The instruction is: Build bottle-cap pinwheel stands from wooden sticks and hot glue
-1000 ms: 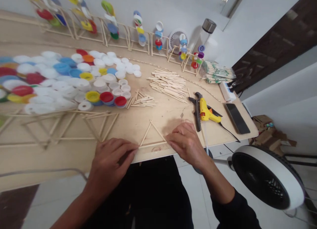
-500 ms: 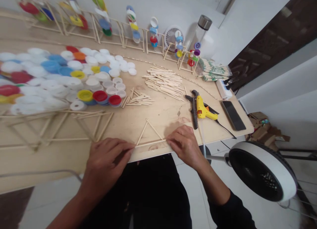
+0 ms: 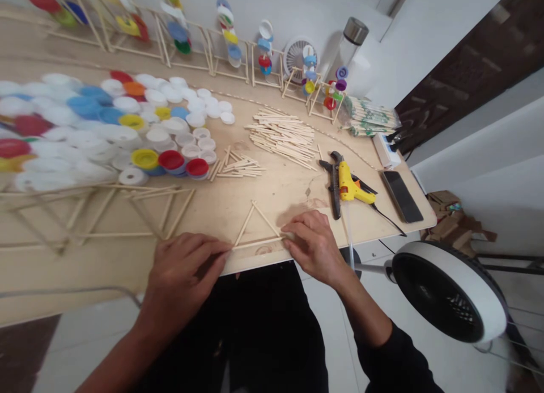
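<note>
A small triangle of thin wooden sticks lies flat near the table's front edge, its apex pointing away from me. My left hand has thumb and fingers pinched at the left end of its bottom stick. At the right end of that same stick, the fingertips of my right hand are closed. Larger stick frames stand to the left of my left hand. Beyond the triangle are a pile of short sticks and a pile of longer ones.
Bottle caps cover the left of the table. A yellow glue gun on a black stand and a phone lie at right. Cap-and-stick models line the back. A large fan stands beyond the right edge.
The view has shifted slightly. My right fingers have lifted a little and parted slightly at the stick's right end; my left hand keeps its pinch.
</note>
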A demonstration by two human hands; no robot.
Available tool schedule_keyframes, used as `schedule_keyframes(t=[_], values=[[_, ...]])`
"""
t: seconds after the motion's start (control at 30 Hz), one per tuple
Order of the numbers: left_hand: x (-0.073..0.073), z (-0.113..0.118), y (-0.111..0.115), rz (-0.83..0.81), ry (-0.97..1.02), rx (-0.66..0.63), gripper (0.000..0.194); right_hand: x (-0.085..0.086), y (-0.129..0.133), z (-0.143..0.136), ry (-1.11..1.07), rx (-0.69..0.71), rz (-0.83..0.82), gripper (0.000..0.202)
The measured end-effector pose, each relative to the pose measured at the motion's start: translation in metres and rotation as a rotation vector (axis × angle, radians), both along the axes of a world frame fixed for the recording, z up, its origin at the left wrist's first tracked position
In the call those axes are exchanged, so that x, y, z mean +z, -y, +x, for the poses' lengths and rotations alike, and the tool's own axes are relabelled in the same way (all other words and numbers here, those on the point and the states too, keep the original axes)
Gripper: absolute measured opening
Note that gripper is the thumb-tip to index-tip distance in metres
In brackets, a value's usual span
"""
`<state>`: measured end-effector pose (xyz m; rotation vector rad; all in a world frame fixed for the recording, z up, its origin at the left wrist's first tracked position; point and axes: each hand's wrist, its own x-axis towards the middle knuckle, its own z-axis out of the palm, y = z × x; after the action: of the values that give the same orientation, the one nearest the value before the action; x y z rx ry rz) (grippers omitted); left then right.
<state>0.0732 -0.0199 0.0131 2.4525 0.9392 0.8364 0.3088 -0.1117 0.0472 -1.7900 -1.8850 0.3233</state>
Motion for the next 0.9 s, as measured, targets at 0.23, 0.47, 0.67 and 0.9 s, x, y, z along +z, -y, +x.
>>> schedule_keyframes(t=[0.23,0.47,0.67,0.9], values=[[0.0034,0.0024,0.0,0.0,0.018,0.009,0.01,-0.0009,-0.0072,-0.0089,0.064,0.094,-0.024,0.029],[0.001,0.0015,0.0001,0.024,0.005,-0.002,0.009,-0.0028,-0.0055,-0.0073,0.039,0.069,-0.009,0.025],[0.0027,0.0017,0.0001,-0.001,0.001,0.003,0.01,-0.0019,-0.0061,-0.0054,0.019,0.074,-0.004,0.023],[0.0017,0.0019,0.0002,0.041,0.003,-0.02,0.008,-0.0027,-0.0066,-0.0016,-0.001,0.081,-0.008,0.023]])
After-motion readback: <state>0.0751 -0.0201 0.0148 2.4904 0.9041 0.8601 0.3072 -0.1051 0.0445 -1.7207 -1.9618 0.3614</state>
